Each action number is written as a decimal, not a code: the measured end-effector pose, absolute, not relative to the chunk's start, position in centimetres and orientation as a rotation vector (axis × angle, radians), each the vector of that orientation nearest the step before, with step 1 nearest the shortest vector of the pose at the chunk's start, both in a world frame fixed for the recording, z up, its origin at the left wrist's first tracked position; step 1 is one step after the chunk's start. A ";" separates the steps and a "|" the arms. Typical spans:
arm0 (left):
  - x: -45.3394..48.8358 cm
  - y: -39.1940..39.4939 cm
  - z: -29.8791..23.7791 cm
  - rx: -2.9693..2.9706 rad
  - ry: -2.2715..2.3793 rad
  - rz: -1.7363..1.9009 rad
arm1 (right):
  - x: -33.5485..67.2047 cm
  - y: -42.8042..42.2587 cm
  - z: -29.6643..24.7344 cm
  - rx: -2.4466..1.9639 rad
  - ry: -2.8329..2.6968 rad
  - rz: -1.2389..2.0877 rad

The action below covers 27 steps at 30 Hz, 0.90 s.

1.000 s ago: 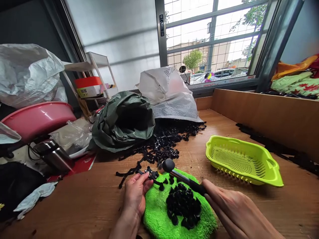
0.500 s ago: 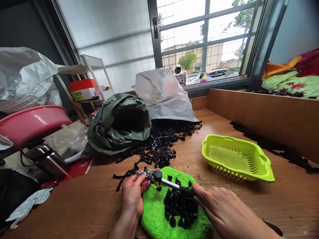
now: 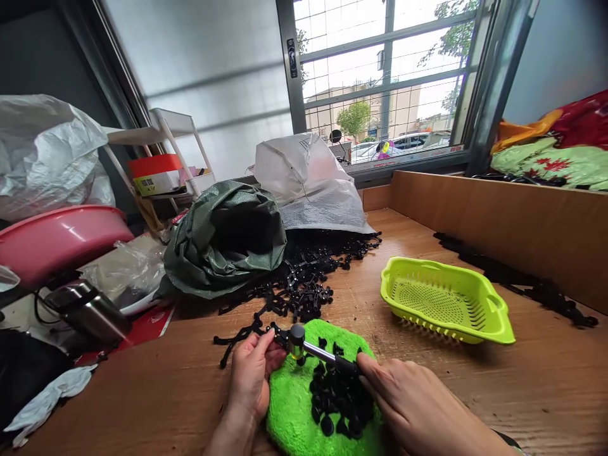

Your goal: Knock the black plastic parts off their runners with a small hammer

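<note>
My left hand (image 3: 251, 375) pinches a black plastic strip of parts (image 3: 273, 331) at the far left edge of a bright green cloth (image 3: 297, 405). My right hand (image 3: 408, 405) is closed round the black handle of a small hammer (image 3: 311, 347). The hammer's head rests down on the strip right by my left fingertips. Several loose black pieces (image 3: 339, 399) lie heaped on the cloth between my hands.
A lime-green strainer basket (image 3: 444, 304) sits on the wooden table (image 3: 546, 380) to the right. A large pile of black strips (image 3: 308, 272) spills from a white sack (image 3: 308, 183) beside a dark green bag (image 3: 223, 237). A pink basin (image 3: 57, 237) and a metal flask (image 3: 88, 310) stand at left.
The hammer came down from a raised position onto the strip held by my left hand. The view has shifted slightly right.
</note>
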<state>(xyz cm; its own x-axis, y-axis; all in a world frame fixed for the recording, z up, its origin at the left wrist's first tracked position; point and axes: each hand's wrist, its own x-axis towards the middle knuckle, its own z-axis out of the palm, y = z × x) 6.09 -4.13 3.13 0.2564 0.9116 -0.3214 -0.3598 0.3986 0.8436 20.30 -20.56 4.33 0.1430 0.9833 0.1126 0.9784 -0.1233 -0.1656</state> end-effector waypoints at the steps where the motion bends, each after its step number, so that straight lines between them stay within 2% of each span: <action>1: 5.9 -4.2 3.3 0.740 0.925 0.939 | 20.3 -20.6 4.3 -2.219 -1.931 0.041; 7: 5.4 -4.3 4.0 0.876 0.886 0.738 | 20.3 -20.7 3.9 -2.216 -1.909 0.052; 27: 5.6 -3.9 4.1 0.807 1.005 0.705 | 22.4 -22.6 3.8 -2.052 -1.647 0.245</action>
